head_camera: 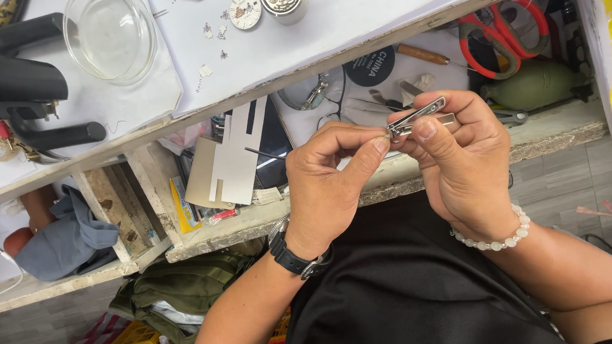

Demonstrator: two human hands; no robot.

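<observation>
Right hand [465, 162] has a pinch grip on a small metal nail clipper [419, 117], thumb pressed on the lower blade and the fingers wrapped behind it, lever standing up toward 1 o'clock. Left hand [331, 181] comes in from 9 o'clock with thumb and index finger pressed together right at the clipper's cutting end, and the left index fingertip [381, 145] sits touching the jaws. So the clipper is held up in the air between both hands, over the open drawer [558, 132] and above the person's lap.

My read: this is the lining-up step, nail tip being fed into the blades, with the lever not yet squeezed. Can't tell if the nail is actually between the blades, it's too small to see. The next move would call for holding the left finger steady and pressing the lever down with the right thumb, without twisting the clipper.

Going outward: a black wristwatch [293, 258] on the left wrist, a white bead bracelet [498, 242] on the right. At 1 o'clock in the drawer lie red-handled scissors [499, 36] and a green rubber blower [534, 83]. Up at 11 o'clock on the white table [353, 20] there's a glass bowl [110, 35], plus a watch movement [245, 9] with tiny loose parts around it.
</observation>
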